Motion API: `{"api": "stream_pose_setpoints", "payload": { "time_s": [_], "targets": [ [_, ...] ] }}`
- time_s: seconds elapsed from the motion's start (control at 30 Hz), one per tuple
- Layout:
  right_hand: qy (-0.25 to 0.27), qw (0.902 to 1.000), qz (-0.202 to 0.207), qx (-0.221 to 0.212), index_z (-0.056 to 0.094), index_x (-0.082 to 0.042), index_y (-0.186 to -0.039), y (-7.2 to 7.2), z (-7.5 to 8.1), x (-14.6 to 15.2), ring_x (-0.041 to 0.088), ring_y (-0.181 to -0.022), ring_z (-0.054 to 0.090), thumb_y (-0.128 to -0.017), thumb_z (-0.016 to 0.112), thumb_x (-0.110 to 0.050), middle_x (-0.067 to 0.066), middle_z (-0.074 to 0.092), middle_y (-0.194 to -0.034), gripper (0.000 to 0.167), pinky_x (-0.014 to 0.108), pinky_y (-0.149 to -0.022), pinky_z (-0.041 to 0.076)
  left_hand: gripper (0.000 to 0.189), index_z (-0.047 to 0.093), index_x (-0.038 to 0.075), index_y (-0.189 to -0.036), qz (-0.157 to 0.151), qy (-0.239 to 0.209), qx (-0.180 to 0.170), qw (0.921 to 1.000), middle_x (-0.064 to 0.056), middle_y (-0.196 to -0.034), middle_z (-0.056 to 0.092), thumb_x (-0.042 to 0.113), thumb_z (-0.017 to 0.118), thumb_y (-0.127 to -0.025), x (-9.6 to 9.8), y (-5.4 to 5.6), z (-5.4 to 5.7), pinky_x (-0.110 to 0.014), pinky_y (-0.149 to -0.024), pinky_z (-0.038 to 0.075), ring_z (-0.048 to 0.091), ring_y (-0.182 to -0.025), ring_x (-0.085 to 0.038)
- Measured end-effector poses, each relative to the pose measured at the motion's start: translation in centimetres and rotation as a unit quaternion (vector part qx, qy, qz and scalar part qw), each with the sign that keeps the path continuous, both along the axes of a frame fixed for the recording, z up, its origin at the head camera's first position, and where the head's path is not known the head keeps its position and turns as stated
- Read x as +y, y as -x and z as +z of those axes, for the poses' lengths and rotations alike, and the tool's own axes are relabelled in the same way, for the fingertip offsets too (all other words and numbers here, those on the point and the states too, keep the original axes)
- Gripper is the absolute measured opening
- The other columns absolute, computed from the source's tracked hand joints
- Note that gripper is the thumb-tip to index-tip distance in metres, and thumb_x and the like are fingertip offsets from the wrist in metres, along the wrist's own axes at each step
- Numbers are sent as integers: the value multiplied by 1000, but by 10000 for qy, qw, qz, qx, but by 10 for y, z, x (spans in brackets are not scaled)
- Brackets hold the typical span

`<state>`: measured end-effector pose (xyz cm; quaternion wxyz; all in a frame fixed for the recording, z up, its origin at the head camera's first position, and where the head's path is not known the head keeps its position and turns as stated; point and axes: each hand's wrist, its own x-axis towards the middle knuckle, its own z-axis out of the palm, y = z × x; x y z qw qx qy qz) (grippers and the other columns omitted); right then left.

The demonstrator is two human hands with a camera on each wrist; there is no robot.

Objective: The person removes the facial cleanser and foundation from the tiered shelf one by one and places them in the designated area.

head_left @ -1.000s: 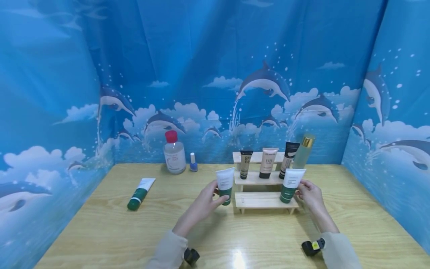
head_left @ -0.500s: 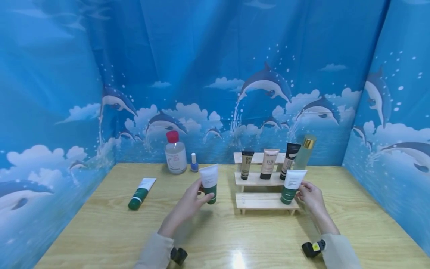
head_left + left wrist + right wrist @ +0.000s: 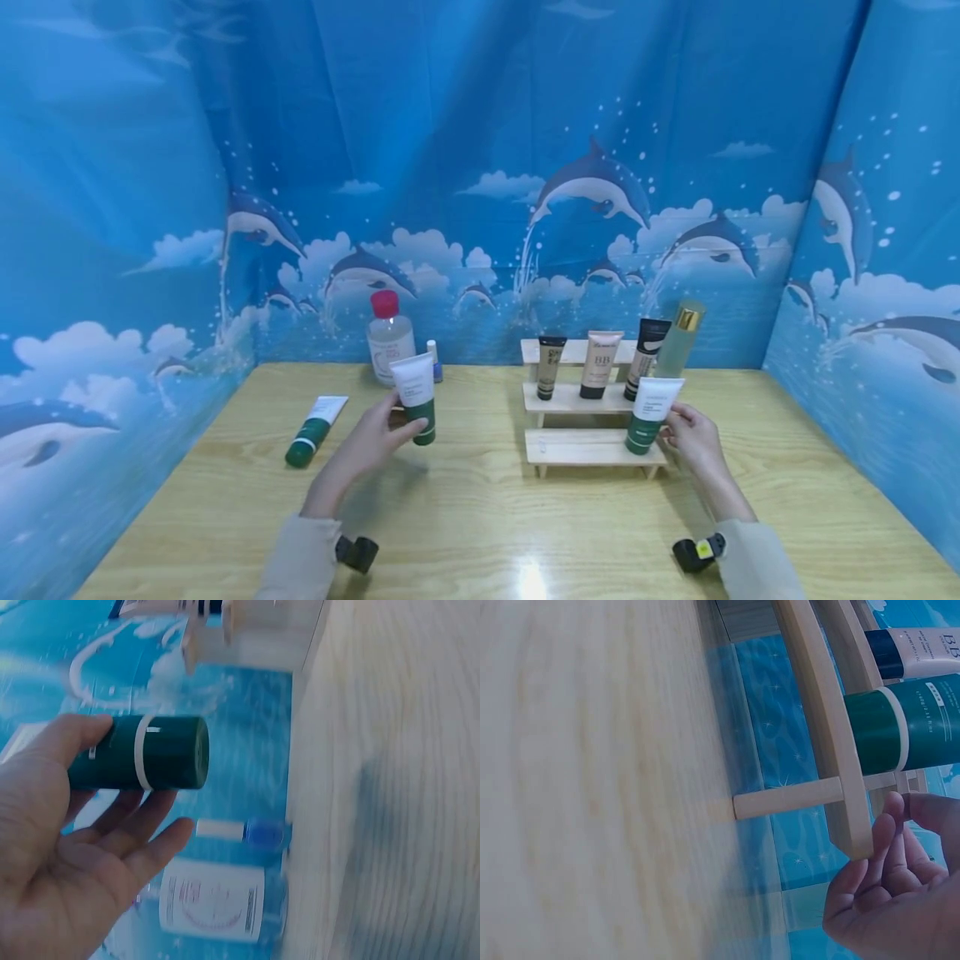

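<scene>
In the head view my left hand (image 3: 378,437) grips a white and green squeeze tube (image 3: 416,396), cap downward, above the table. The left wrist view shows its green cap (image 3: 176,752) between thumb and fingers. My right hand (image 3: 693,433) stays at the right end of a tiered wooden stand (image 3: 577,447). Beside it a matching tube (image 3: 652,412) stands on the lowest step. In the right wrist view the right hand's fingers (image 3: 881,862) are loosely curled at the step's corner, with a gap to that tube; I see nothing held in them.
Another green and white tube (image 3: 315,431) lies on the table at left. Behind the held tube stand a red-capped clear bottle (image 3: 382,337) and a blue nail polish bottle (image 3: 438,372). The stand's middle step carries several small tubes, including a BB tube (image 3: 600,364); a gold-capped bottle (image 3: 678,342) stands at right.
My left hand has carried its tube leftward, away from the stand, to in front of the red-capped bottle. The right hand and the tube beside it have stayed in place.
</scene>
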<state>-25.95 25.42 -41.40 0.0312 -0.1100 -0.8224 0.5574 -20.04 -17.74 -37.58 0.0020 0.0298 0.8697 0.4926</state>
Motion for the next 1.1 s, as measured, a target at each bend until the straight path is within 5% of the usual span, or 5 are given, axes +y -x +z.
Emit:
{"api": "stream_pose_setpoints", "payload": {
  "time_s": [0.17,0.43,0.57,0.9,1.1],
  "targets": [
    [14,10000,16,-74,41,9,-136,1,0,0,0,-75,53,-101,38,-21,24,55,-122,46,15,-67,48,66,34,10,-144,104,179,-135,9997,-18,-134,51,34,64,-91,-18,-2,5,-49,-96,47,52,-120,-35],
    [126,9999,-92,39,44,7,-134,13,-15,8,1,-72,55,-100,43,-23,5,64,-100,46,17,-59,49,70,32,7,-145,73,295,-232,9993,-20,-132,51,40,61,-91,-47,-2,0,-51,-96,46,53,-118,-37],
    [38,10000,-33,-13,43,10,-134,1,0,0,0,-72,54,-101,41,-21,14,63,-109,45,16,-65,48,65,36,4,-142,180,388,-294,9987,-21,-131,51,37,61,-92,-57,-1,-4,-51,-96,47,53,-118,-38],
    [222,9998,-2,4,43,10,-133,0,3,0,-1,-69,53,-100,43,-18,-11,60,-84,44,15,-64,48,58,39,-1,-139,233,606,-366,9972,-24,-128,51,29,59,-95,-77,0,-14,-51,-94,47,52,-116,-39],
    [195,9998,6,13,43,10,-134,0,2,1,-1,-69,54,-100,42,-18,-12,60,-83,44,15,-64,48,59,37,-3,-141,259,794,-517,9952,-25,-128,51,30,56,-96,-80,2,-19,-51,-91,48,52,-114,-40]
  ]
}}
